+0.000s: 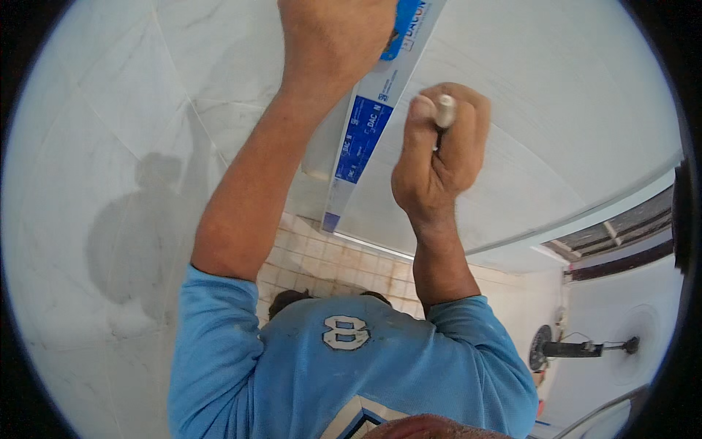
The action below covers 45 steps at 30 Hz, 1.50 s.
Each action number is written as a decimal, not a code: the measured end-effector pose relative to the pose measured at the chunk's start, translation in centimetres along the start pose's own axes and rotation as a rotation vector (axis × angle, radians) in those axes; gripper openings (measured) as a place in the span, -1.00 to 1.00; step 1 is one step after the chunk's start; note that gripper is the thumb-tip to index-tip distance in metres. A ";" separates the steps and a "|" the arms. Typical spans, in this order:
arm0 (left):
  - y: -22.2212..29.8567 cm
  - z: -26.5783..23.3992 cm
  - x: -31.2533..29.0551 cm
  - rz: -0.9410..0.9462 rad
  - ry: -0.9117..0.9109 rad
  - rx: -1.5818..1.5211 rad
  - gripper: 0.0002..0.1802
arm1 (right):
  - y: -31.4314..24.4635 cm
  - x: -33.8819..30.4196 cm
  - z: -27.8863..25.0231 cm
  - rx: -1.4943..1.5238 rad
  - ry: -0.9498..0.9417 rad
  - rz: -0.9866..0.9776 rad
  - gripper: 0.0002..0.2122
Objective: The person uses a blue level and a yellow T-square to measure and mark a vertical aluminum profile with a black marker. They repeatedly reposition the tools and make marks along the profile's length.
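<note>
My left hand is at the top of the view, cut off by the upper edge, its back toward me and its fingers hidden. Right beside it is a bright blue patch with a dark, rough spot; whether the hand holds it, I cannot tell. A long, narrow profile strip with blue and white printed film runs down and to the left from there. Further right, my right hand is closed around a thin stick-like tool whose pale rounded end points up toward me; its other end is hidden.
A large pale panel lies right of the strip. Marble-look tiled wall fills the left side, with a shadow on it. Small floor tiles show below. At the right are a louvred window and a black fan.
</note>
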<state>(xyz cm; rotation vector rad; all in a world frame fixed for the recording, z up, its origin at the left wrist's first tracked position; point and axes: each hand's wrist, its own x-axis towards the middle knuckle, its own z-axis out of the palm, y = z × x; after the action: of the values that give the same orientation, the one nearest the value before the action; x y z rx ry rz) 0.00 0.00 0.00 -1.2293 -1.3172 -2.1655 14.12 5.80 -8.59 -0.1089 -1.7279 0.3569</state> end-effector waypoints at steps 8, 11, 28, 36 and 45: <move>0.4 -3.4 1.5 0.015 -0.037 -0.146 -0.80 | 0.5 -1.9 7.8 -0.240 0.094 -0.114 -0.64; 0.3 -4.0 1.8 0.003 -0.048 -0.099 -0.84 | 1.1 -2.7 10.5 -0.270 0.227 -0.122 -0.67; 1.5 -4.6 1.7 0.205 0.048 -0.058 -0.84 | -1.4 -2.2 12.9 -0.362 0.472 -0.175 -0.80; 4.4 -4.3 0.3 0.237 0.078 0.031 -0.83 | -2.6 -2.4 11.2 -0.281 0.495 -0.228 -0.84; 6.2 -2.8 -1.1 0.342 0.105 0.095 -0.82 | -3.9 -2.9 8.7 -0.272 0.497 -0.205 -0.87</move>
<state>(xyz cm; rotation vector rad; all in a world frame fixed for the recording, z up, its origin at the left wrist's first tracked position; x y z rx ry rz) 3.23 -5.80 2.03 -1.1879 -1.0655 -1.8777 6.72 -0.22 -11.44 -0.1985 -1.2701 -0.0598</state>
